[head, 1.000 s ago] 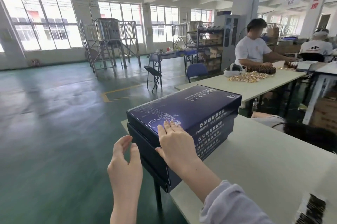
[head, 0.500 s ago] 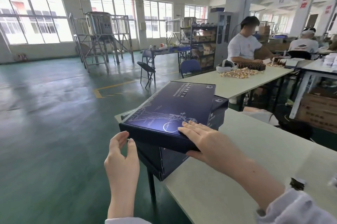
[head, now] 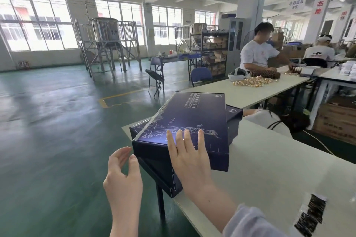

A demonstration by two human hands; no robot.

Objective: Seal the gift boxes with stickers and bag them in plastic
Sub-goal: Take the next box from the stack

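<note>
Right hand (head: 189,161), fingers (head: 185,140) spread, lies flat on the top box (head: 192,115). Left hand (head: 123,179), fingers loose, hovers beside its near corner.

The person wears a pale lavender-grey fabric sleeve (head: 250,223), soft and loosely bunched, on the right forearm. The right grip (head: 189,159) and left grip (head: 123,180) are bare.

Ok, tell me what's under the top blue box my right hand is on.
Under the top box: more dark blue boxes, skewed, showing at its near corner and far right, on the table. It and the right hand hide the rest; count unclear.
</note>
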